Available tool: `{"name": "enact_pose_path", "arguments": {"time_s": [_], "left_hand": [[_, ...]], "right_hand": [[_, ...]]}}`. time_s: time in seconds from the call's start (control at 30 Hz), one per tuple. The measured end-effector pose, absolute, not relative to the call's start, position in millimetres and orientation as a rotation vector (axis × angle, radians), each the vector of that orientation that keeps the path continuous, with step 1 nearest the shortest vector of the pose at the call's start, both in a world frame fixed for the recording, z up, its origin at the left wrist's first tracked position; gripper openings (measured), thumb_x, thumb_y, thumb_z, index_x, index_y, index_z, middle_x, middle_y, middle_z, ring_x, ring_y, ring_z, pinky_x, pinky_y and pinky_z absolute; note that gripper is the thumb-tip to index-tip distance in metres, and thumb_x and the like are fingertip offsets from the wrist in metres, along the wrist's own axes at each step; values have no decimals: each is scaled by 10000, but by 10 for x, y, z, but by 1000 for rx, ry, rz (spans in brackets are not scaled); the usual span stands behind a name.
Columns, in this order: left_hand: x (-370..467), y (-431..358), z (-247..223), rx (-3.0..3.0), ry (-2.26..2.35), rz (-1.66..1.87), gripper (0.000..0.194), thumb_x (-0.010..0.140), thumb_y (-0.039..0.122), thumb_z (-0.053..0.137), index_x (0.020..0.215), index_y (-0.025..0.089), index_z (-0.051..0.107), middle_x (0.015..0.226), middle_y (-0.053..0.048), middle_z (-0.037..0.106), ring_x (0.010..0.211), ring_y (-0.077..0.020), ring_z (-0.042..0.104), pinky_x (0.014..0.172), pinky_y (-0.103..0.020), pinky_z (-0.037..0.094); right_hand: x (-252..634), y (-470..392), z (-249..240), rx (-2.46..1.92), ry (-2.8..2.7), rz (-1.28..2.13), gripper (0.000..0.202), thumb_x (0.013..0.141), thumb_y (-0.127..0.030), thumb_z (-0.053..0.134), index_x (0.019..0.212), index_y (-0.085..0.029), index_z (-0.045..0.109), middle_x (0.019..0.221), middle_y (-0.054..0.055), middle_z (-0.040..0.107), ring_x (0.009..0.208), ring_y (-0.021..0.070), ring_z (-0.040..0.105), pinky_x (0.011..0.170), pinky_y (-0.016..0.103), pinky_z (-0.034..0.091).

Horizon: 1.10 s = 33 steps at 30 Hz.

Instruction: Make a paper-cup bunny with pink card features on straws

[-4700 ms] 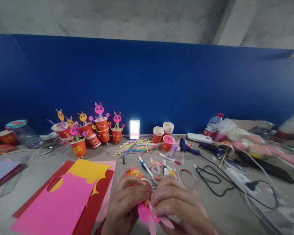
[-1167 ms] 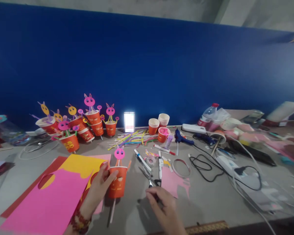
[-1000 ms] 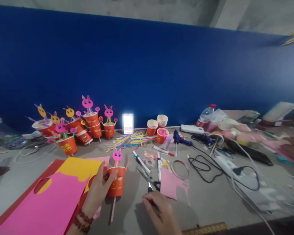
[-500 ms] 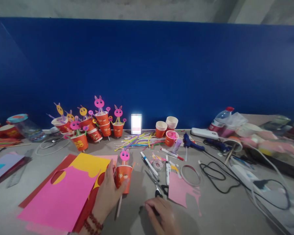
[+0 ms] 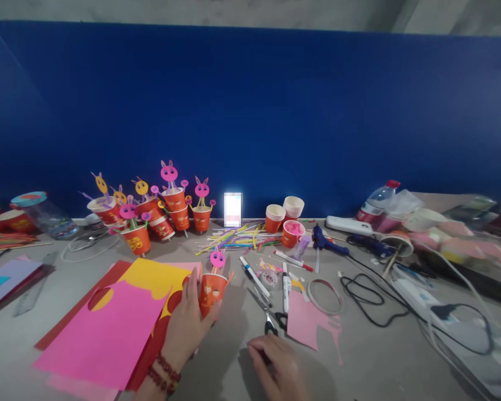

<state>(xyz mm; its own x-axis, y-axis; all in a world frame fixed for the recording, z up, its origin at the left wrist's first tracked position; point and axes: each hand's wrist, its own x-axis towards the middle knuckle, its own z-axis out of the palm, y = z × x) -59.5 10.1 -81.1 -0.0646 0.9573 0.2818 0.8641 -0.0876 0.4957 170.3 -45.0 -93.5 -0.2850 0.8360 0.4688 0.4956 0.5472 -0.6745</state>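
Observation:
My left hand, with a beaded bracelet on the wrist, holds a red paper cup between thumb and fingers. A pink round face with eyes and ears rises above the cup's rim, and a small orange piece sticks out at its right. My right hand rests low over the table with curled fingers, just below the scissors; whatever its fingertips may hold is hidden. Pink paper and yellow paper lie left of my left hand.
Finished cup figures stand at the back left. Straws and sticks lie behind the held cup. Markers, a tape ring, a blue glue gun and black cables spread rightward.
The held cup has turned and tilted, its face shifting slightly right. The stick below it is now mostly hidden by my left hand. My right hand has hardly moved.

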Motion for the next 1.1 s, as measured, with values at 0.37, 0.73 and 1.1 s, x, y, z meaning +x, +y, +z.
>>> {"name": "enact_pose_path", "arguments": {"time_s": [0.37, 0.73, 1.1], "left_hand": [[-690, 200, -942, 2132, 2184, 915, 771, 973, 429, 396, 1554, 64, 44, 1483, -284, 427, 1306, -375, 519, 964, -492, 508], [-706, 150, -895, 2088, 2113, 805, 876, 936, 582, 430, 1545, 53, 88, 1489, -304, 411, 1307, -407, 516, 925, -504, 535], [-747, -134, -758, 1990, 2026, 1179, 538, 943, 444, 518, 1402, 190, 398, 1217, -161, 610, 1100, -312, 633, 888, -476, 543]], "right_hand": [[1728, -444, -943, -1044, -1931, 531, 157, 952, -179, 485, 886, -222, 621, 731, 12, 673, 662, 158, 633, 620, 224, 460], [1708, -509, -810, -1150, -1909, 510, 157, 952, -179, 497, 886, -220, 633, 754, 17, 691, 689, 171, 645, 633, 248, 482], [2569, -381, -879, -1286, -2070, -6, 353, 932, -323, 572, 1270, -222, 584, 1166, 110, 703, 1061, 277, 678, 851, 376, 578]]}}
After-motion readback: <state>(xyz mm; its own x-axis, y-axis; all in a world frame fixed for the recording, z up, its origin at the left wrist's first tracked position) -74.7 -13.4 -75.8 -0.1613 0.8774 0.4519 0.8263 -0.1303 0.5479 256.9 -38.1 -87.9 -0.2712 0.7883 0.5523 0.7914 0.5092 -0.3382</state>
